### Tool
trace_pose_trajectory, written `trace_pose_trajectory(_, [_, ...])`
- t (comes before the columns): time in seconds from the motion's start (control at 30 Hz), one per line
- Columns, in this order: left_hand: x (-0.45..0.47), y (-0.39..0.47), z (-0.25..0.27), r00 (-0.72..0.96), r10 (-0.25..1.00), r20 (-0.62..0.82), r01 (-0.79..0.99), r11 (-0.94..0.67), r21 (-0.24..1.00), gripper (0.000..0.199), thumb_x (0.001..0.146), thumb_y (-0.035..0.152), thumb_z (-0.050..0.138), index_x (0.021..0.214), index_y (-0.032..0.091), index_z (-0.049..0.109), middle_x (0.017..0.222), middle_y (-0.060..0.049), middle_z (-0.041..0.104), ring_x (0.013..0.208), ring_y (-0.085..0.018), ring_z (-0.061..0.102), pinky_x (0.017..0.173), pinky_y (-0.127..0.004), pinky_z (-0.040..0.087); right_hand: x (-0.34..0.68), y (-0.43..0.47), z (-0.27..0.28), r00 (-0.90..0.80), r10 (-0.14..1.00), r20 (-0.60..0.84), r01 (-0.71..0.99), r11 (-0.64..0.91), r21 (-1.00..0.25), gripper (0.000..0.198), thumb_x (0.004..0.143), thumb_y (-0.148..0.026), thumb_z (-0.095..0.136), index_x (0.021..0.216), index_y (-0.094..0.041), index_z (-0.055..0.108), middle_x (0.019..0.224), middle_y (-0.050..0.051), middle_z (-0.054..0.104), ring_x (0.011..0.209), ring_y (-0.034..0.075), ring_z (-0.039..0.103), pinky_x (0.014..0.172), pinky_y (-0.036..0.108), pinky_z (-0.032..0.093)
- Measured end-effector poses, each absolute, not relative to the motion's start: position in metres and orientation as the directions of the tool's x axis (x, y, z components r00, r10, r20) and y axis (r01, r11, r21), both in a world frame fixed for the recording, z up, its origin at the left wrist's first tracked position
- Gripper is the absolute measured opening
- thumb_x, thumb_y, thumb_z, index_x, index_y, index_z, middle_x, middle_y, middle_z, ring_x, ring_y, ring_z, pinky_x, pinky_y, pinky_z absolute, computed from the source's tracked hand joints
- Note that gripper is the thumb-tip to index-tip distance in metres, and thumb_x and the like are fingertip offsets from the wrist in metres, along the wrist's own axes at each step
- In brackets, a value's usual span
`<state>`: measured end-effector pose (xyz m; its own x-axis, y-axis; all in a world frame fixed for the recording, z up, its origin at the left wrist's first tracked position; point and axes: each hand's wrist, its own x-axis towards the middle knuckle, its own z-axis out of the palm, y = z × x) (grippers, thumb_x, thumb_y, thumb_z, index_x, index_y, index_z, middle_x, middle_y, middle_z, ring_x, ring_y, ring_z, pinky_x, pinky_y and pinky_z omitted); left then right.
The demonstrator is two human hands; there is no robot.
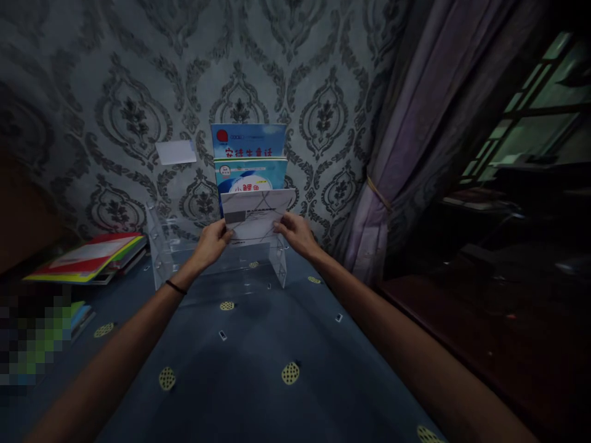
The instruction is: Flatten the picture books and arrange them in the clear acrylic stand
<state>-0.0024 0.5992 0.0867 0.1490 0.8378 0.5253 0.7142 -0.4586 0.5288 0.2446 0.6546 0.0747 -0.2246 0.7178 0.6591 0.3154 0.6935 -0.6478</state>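
With fingers and thumb, my left hand (212,242) grips the left edge of a white book (258,224) with thin grey lines on its cover. My right hand (298,234) pinches the same book at its right edge. It leans slightly tilted at a clear acrylic book rack (159,249); whether its lower edge touches a tier I cannot tell. Behind it stand a teal-blue book (272,178) and, farther back and higher, a blue book (263,136) with red Chinese characters. Their lower parts are hidden.
A dark blue tablecloth (249,381) with pineapple prints lies under the rack. Several stacked books (92,255) lie to the left. A white card (176,152) is at the patterned wall (323,80). A tied purple curtain (378,191) hangs on the right.
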Motion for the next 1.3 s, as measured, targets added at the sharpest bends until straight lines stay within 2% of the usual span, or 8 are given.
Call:
trace_pose_trajectory(0.3, [0.008,0.600,0.076,0.022,0.896,0.443,0.938,-0.172,0.302,0.024,0.097,0.031,0.049,0.107,0.016,0.065,0.100,-0.014,0.074,0.097,-0.029,0.069,0.082,-0.034,0.048,0.244,0.655,0.053,-0.184,0.709,0.681,0.461,0.674,-0.578,0.013,0.088,-0.031,0.055,0.079,-0.022,0.055,0.072,0.000,0.059,0.069,0.018,0.056,0.068,0.030,0.046])
trace_pose_trajectory(0.43, [0.009,0.599,0.073,0.014,0.915,0.403,0.968,-0.113,0.223,0.025,0.099,0.031,0.049,0.109,0.016,0.066,0.101,-0.015,0.075,0.100,-0.030,0.070,0.081,-0.033,0.048,0.242,0.650,0.047,-0.147,0.671,0.727,0.510,0.681,-0.525,0.009,0.088,-0.029,0.052,0.083,-0.022,0.055,0.088,0.005,0.060,0.082,0.022,0.059,0.074,0.033,0.047])
trace_pose_trajectory(0.53, [0.013,0.598,0.070,0.028,0.925,0.379,0.977,-0.105,0.184,0.024,0.099,0.029,0.049,0.108,0.016,0.068,0.102,-0.015,0.076,0.101,-0.029,0.071,0.080,-0.032,0.048,0.242,0.652,0.044,-0.102,0.649,0.754,0.554,0.667,-0.499,0.007,0.086,-0.028,0.053,0.081,-0.023,0.053,0.089,0.007,0.058,0.083,0.023,0.057,0.074,0.034,0.047])
trace_pose_trajectory(0.67, [0.020,0.598,0.068,0.029,0.933,0.359,0.984,-0.090,0.154,0.023,0.100,0.027,0.050,0.107,0.015,0.068,0.103,-0.016,0.076,0.101,-0.029,0.072,0.079,-0.031,0.048,0.244,0.657,0.039,-0.053,0.633,0.772,0.597,0.640,-0.484,0.005,0.085,-0.028,0.055,0.084,-0.023,0.056,0.086,0.006,0.059,0.079,0.023,0.056,0.075,0.035,0.046])
trace_pose_trajectory(0.87, [0.024,0.598,0.067,0.022,0.940,0.340,0.990,-0.066,0.121,0.026,0.101,0.030,0.049,0.097,0.015,0.070,0.101,-0.017,0.076,0.100,-0.029,0.072,0.078,-0.031,0.048,0.244,0.658,0.034,0.018,0.637,0.770,0.598,0.610,-0.519,0.030,0.085,-0.028,0.055,0.114,-0.019,0.057,0.089,0.006,0.066,0.077,0.023,0.062,0.075,0.036,0.049])
trace_pose_trajectory(0.97, [0.024,0.595,0.069,0.013,0.942,0.334,0.992,-0.054,0.114,0.026,0.101,0.030,0.048,0.100,0.015,0.070,0.102,-0.017,0.076,0.101,-0.029,0.072,0.078,-0.031,0.048,0.243,0.656,0.033,0.025,0.639,0.769,0.585,0.614,-0.530,0.028,0.085,-0.028,0.055,0.112,-0.020,0.058,0.088,0.005,0.067,0.077,0.022,0.063,0.075,0.035,0.049])
trace_pose_trajectory(1.13, [0.026,0.590,0.071,-0.015,0.944,0.328,0.994,-0.022,0.111,0.028,0.103,0.031,0.045,0.106,0.014,0.067,0.102,-0.017,0.076,0.098,-0.029,0.073,0.076,-0.032,0.048,0.241,0.653,0.033,0.018,0.627,0.779,0.572,0.633,-0.522,0.017,0.084,-0.024,0.052,0.098,-0.020,0.062,0.091,0.008,0.067,0.081,0.023,0.063,0.079,0.037,0.050])
trace_pose_trajectory(1.3, [0.025,0.588,0.072,-0.032,0.939,0.343,0.992,-0.011,0.122,0.031,0.104,0.033,0.041,0.104,0.016,0.068,0.101,-0.017,0.076,0.098,-0.030,0.072,0.076,-0.032,0.047,0.241,0.652,0.032,0.028,0.624,0.781,0.572,0.631,-0.524,0.022,0.084,-0.024,0.052,0.103,-0.019,0.063,0.094,0.008,0.067,0.082,0.023,0.063,0.080,0.038,0.051])
